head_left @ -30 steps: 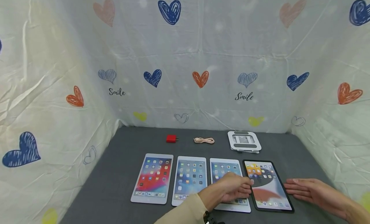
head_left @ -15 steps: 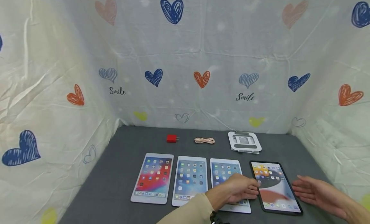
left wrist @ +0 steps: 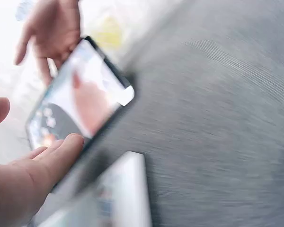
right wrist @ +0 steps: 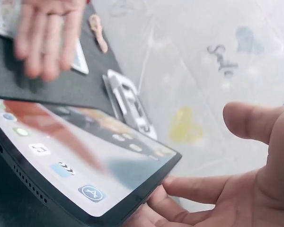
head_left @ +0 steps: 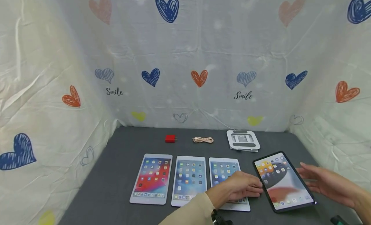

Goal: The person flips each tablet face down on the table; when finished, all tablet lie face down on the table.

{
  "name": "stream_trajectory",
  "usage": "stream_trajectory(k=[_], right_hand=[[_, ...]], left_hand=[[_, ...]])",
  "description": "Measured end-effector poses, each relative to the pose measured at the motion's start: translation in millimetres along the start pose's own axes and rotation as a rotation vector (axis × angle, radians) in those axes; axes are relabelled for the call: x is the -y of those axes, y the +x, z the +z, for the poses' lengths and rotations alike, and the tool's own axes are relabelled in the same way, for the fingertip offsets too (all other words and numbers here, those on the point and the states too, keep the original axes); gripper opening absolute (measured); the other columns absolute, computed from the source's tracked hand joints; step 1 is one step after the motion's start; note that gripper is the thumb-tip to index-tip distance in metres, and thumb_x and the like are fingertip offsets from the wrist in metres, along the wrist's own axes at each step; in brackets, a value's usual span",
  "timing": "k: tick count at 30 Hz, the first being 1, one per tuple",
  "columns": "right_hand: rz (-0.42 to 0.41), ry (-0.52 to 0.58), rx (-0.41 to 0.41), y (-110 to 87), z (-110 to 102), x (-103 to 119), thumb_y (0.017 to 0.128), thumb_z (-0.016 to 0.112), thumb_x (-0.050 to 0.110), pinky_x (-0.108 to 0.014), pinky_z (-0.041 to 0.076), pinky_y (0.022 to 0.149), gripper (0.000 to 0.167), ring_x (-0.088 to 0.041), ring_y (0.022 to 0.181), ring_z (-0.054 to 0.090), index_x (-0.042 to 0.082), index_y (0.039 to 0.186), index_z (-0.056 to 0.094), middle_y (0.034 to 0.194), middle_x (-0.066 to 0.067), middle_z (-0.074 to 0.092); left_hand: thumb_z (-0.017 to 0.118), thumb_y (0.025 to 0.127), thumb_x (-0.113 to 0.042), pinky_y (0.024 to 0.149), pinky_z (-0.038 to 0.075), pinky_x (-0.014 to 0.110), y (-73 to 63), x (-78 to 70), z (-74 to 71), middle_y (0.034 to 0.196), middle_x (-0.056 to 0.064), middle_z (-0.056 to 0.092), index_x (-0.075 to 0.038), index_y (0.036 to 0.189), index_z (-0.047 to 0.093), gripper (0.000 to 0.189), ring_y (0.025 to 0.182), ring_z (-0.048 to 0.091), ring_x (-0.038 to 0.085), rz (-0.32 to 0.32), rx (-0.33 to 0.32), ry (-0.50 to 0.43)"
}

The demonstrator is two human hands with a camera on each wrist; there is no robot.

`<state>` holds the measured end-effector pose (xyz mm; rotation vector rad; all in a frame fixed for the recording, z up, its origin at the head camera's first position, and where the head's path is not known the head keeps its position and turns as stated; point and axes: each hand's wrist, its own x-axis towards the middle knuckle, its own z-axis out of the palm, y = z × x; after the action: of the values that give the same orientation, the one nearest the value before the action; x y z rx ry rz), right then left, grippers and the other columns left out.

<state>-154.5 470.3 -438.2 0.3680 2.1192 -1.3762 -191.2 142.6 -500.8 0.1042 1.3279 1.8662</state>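
Observation:
A black-edged tablet with its screen lit is tilted, its right side raised off the grey table. My right hand has its fingers under that raised side; in the right wrist view the thumb stands apart from the tablet. Straight fingers of my left hand are at the tablet's left edge, and this hand lies over the lower part of a white tablet. The left wrist view, though blurred, shows the black-edged tablet between both hands.
Two more white tablets, one with a red and blue screen and one with a blue screen, lie to the left. Behind are a red charger plug, a coiled pale cable and a folded white stand. A heart-print curtain surrounds the table.
The black-edged tablet has slid right, away from the white ones, then its right side has risen and it has turned. The right hand's fingers have gone under it; the left hand has followed rightward.

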Motion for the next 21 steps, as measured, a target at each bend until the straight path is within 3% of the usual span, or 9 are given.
stream_trajectory(k=[6,11,16,21], right_hand=[[-0.029,-0.068,0.014,-16.4,15.5,23.8,0.117,0.021,0.061,-0.047,0.060,0.109,0.098,-0.058,0.146,0.045,-0.026,0.162,0.006,0.167,-0.050,0.012],[-0.091,-0.091,0.035,-26.4,34.4,44.2,0.119,0.023,0.056,-0.047,0.060,0.109,0.093,-0.061,0.147,0.044,-0.027,0.160,0.010,0.167,-0.049,0.017],[-0.125,-0.091,0.049,-30.4,47.9,58.1,0.119,0.026,0.055,-0.055,0.056,0.114,0.089,-0.056,0.147,0.048,-0.022,0.163,0.017,0.167,-0.046,0.024],[-0.177,-0.082,0.094,-31.9,57.3,59.5,0.120,0.027,0.052,-0.055,0.056,0.115,0.082,-0.050,0.148,0.050,-0.017,0.164,0.023,0.168,-0.043,0.026]], left_hand=[[0.070,0.103,-0.003,0.108,0.062,0.047,-16.8,-38.5,4.5,0.135,0.028,0.074,0.007,0.127,0.073,0.026,0.131,0.071,0.042,0.057,0.095,-0.047],[0.067,0.105,-0.003,0.114,0.058,0.051,-29.1,-60.0,12.5,0.141,0.031,0.069,0.008,0.132,0.071,0.029,0.135,0.068,0.044,0.076,0.158,-0.071],[0.066,0.106,-0.002,0.117,0.055,0.053,-33.7,-68.9,16.8,0.143,0.029,0.069,0.007,0.138,0.067,0.033,0.139,0.064,0.045,0.080,0.164,-0.074],[0.066,0.106,-0.001,0.118,0.054,0.052,-33.7,-67.6,17.0,0.142,0.028,0.070,0.010,0.142,0.063,0.038,0.141,0.063,0.044,0.077,0.140,-0.079]])
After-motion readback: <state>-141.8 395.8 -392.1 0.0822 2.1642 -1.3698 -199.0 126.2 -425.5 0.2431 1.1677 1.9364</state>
